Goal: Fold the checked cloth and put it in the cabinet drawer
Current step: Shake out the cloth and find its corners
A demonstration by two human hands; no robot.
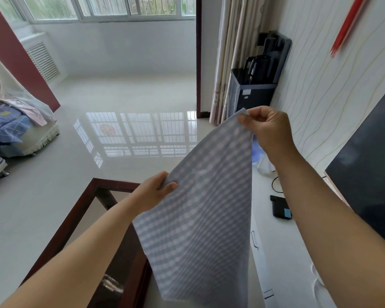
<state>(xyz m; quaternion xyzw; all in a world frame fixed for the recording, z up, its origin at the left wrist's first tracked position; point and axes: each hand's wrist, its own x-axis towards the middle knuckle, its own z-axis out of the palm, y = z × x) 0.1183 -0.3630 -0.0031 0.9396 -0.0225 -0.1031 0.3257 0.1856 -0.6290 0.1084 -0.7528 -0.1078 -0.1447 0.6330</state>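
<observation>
The blue-and-white checked cloth [200, 214] hangs in the air in front of me, spread between both hands. My left hand [153, 194] pinches its lower left corner, thumb on the near side. Higher and further right, my right hand [269, 132] pinches the upper corner. The cloth's free end drops toward the bottom of the view. A white cabinet [273, 252] runs along the right wall, with a drawer handle [254, 240] showing just past the cloth's edge. The drawer front looks closed; most of it is hidden by the cloth.
A dark wooden glass-topped table [80, 218] stands below my left arm. On the cabinet top lie a black device [280, 206] and a cable [276, 185]. A dark water dispenser with a kettle [253, 85] stands by the curtain. A sofa with clothes [13, 125] is at far left.
</observation>
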